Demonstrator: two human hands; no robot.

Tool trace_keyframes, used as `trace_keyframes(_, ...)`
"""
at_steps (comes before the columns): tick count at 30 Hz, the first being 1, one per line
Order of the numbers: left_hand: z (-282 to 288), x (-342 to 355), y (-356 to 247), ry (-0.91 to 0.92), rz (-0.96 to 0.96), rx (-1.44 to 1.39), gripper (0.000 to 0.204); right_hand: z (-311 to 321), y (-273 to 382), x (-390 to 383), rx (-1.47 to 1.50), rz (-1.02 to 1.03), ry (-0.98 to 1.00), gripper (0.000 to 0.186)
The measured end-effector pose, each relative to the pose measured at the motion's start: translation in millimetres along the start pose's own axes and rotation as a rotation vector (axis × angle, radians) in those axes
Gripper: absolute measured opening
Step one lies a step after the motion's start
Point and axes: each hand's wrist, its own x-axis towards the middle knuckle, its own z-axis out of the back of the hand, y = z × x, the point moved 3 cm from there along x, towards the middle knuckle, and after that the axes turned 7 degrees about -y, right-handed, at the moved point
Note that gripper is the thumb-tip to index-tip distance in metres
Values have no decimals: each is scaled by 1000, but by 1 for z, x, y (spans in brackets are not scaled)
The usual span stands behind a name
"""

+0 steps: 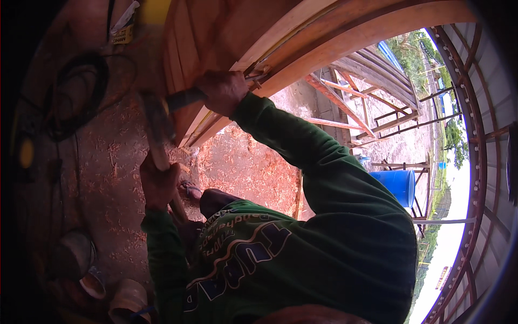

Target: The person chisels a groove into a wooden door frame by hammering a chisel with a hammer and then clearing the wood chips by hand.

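In my left hand (160,181) is the wooden handle of a hammer (156,141), fingers closed round it. The hammer's head, blurred, is close to the butt of a dark-handled chisel (185,99). My right hand (224,90) is wrapped round that chisel, and its tip points at a long wooden beam (324,40). Where the tip meets the wood is partly hidden by my hand and small wood pieces. Grooves run along the beam, which looks bent by the lens. Green sleeves cover both my arms.
Reddish wood shavings (243,162) litter the floor. A coiled dark cable (81,89) lies at the left, with buckets (128,299) at lower left. Timber trestles (372,97) and a blue barrel (396,186) stand to the right. A yellow can (123,35) is at upper left.
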Motion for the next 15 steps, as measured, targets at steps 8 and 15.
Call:
trace_keyframes(8, 24, -23, -12, -201, 128, -382, 20, 10, 26, 26, 96, 125, -62, 20)
trace_keyframes(15, 25, -31, -18, -124, 52, -335, 20, 14, 15, 25, 73, 97, -48, 20)
